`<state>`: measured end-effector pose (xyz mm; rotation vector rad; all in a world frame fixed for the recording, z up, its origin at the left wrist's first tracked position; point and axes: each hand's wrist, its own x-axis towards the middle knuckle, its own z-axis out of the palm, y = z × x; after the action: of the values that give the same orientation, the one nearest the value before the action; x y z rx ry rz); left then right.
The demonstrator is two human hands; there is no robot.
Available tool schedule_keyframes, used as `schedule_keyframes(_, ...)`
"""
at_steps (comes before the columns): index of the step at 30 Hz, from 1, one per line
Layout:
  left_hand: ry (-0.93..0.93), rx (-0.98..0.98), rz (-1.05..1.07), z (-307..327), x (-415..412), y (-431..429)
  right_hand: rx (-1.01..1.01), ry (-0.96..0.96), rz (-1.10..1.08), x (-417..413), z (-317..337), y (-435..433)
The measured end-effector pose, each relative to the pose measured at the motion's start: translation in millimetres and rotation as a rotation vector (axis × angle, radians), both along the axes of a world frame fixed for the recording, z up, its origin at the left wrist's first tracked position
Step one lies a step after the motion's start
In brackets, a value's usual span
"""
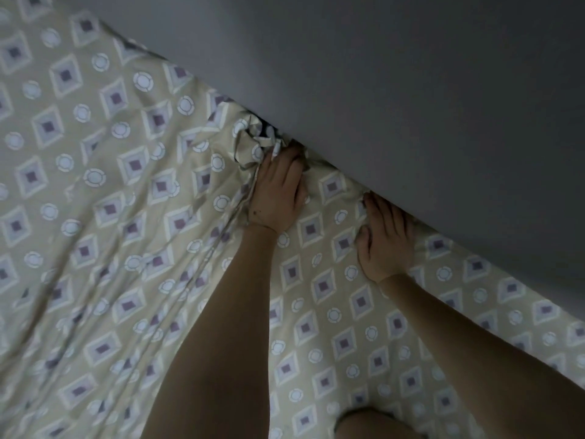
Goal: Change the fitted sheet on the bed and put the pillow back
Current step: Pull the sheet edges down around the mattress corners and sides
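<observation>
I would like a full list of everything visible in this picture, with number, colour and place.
fitted sheet: one, beige with purple-centred diamonds and pale circles, spread across most of the view, wrinkled, bunched at the wall
wall: one, grey, upper right, along the sheet's edge
left hand: one, bare, grips the bunched sheet at the wall
right hand: one, bare, on the sheet's edge at the wall, grip unclear
leg: part of one, bare, bottom edge
</observation>
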<state>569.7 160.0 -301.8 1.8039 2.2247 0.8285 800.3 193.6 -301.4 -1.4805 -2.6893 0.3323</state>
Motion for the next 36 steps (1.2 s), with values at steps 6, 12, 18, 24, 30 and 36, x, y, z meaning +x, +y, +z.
schedule_keyframes(6, -0.029, 0.003, -0.006, -2, -3, 0, -0.049, 0.365, -0.103, -49, 29, -12)
schedule_keyframes(12, -0.141, -0.026, -0.019, 0, -6, 3, -0.084, 0.277, -0.008, -98, 15, -23)
schedule_keyframes(18, -0.116, 0.122, -0.012, 27, -12, -13, -0.007, 0.135, -0.164, -100, 8, -12)
schedule_keyframes(24, 0.25, -0.172, 0.472, 24, -57, -63, 0.059, 0.321, -0.091, -128, 33, -15)
schedule_keyframes(30, 0.254, -0.454, 0.333, 9, -122, -51, -0.067, 0.36, 0.143, -193, 26, -16)
schedule_keyframes(36, 0.261, -0.533, 0.324, 9, -170, -17, -0.052, 0.132, 0.055, -232, 16, 1)
